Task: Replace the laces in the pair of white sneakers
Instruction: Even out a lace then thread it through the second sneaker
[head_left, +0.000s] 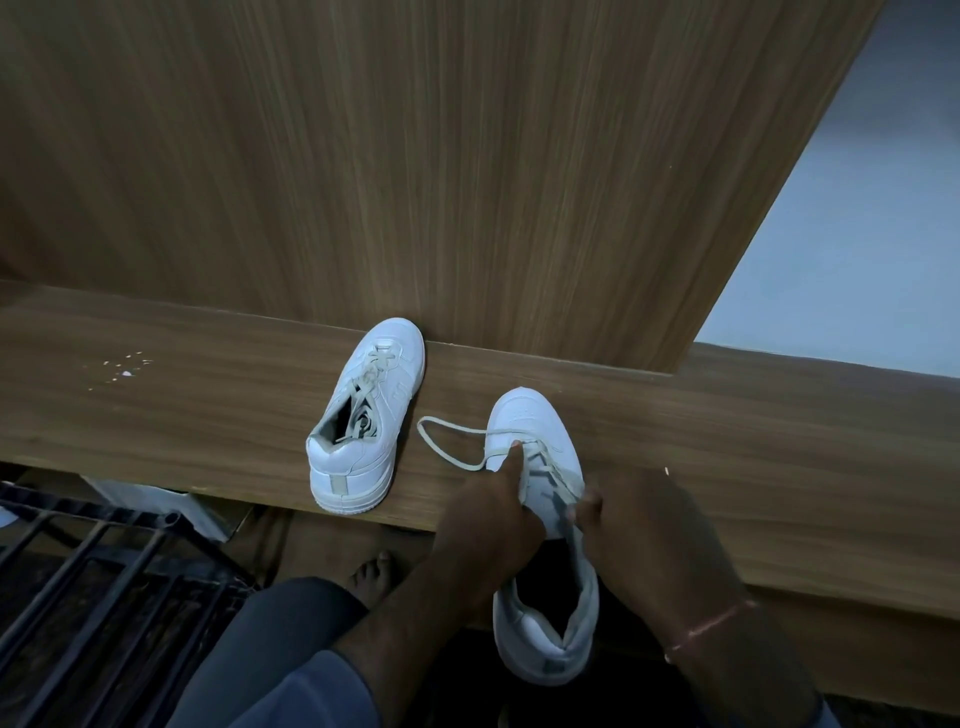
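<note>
Two white sneakers are in view. The left sneaker (363, 421) stands on the wooden ledge (208, 410), laced, its lace ends tucked inside. The right sneaker (545, 519) tilts with its toe on the ledge and its heel hanging over the front edge. My left hand (488, 514) grips its left side, thumb stretched up onto the eyelets. My right hand (639, 530) pinches the lace at the tongue. A beige lace (447, 441) loops out to the left of the toe, lying on the ledge.
A tall wooden panel (415, 156) rises right behind the ledge. A black metal rack (104, 571) stands at the lower left. My bare foot (371, 571) and knee (291, 649) are below the ledge. Small white specks (122, 369) lie on the ledge's left part.
</note>
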